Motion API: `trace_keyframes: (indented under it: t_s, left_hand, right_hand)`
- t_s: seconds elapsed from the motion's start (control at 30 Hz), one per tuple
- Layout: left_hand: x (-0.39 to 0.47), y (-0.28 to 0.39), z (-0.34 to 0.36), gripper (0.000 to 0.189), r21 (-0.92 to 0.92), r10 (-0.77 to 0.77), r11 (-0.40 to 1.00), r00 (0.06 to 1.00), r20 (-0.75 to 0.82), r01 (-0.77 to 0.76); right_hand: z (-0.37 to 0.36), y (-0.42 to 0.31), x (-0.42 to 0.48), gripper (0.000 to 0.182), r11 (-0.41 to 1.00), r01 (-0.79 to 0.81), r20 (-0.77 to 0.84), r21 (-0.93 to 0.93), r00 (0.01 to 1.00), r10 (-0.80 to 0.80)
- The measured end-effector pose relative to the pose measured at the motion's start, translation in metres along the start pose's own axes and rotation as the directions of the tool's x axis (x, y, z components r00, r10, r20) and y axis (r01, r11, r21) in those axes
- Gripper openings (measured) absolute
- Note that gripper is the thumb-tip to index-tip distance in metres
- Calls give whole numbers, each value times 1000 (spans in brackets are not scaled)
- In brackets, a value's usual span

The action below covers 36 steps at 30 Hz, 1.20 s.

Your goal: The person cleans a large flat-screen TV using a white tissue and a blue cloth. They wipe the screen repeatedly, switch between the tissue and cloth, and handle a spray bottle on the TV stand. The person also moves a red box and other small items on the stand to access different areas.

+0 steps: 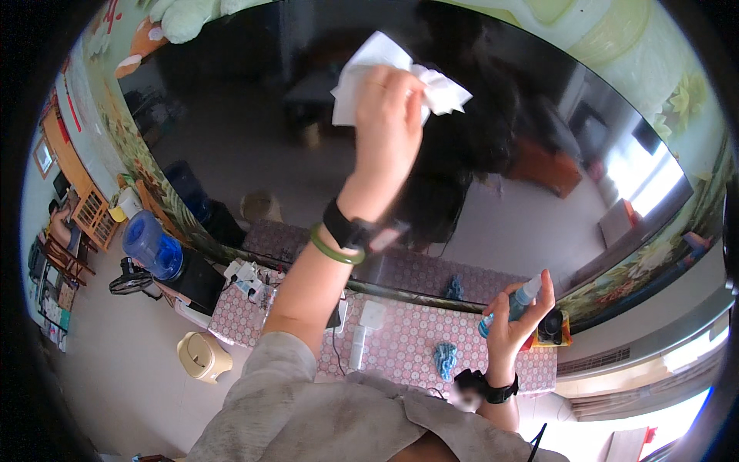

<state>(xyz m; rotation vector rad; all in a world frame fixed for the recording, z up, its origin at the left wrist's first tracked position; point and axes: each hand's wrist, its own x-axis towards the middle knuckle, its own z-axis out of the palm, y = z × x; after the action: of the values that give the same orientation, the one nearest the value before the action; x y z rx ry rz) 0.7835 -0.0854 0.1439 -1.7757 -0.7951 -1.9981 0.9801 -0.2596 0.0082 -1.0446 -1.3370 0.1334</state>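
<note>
My left hand (388, 118) is up on the large black television screen (358, 190), shut on a white tissue or thin cloth (369, 55) that lies against the glass, one part crumpled out to the right. A green bangle (336, 247) and a black band are on that wrist. Lower right, my right hand (511, 323) holds a small spray bottle (519, 297) with bluish liquid, its clear cap between the raised fingers, in front of the screen's lower edge. The screen shows reflections of the room. A blue patterned cloth (445, 361) lies on the covered table between my arms.
Below the screen stands a table with a pink patterned cover (404, 341), bearing a white box (373, 315), a white device (357, 347), power strips and cables. A blue water bottle (153, 245), a fan (131, 283) and a beige bin (203, 357) stand left. Farther left sits another person (60, 228).
</note>
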Motion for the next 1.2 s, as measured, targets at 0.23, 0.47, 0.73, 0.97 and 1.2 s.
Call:
trace_keyframes:
  t_s: [0.23,0.47,0.73,0.97,1.2]
  left_hand:
    - [-54,21,17,12,-85,208,978,923,323,-191]
    - [14,14,29,11,-50,132,989,987,-92,-137]
    - [-119,44,49,16,-121,132,989,889,438,-87]
    - [15,13,31,8,-53,255,966,967,8,-254]
    - [-7,55,74,8,-131,231,966,972,48,-223]
  right_hand:
    - [1,-2,-3,68,999,-8,32,35,999,7]
    - [-9,-2,-2,66,998,-60,-71,22,996,61]
    - [0,1,1,67,1000,18,18,-4,1000,-18]
    - [-21,-4,0,70,995,-77,-69,66,994,81]
    - [-25,4,-6,67,998,-60,-79,0,995,60]
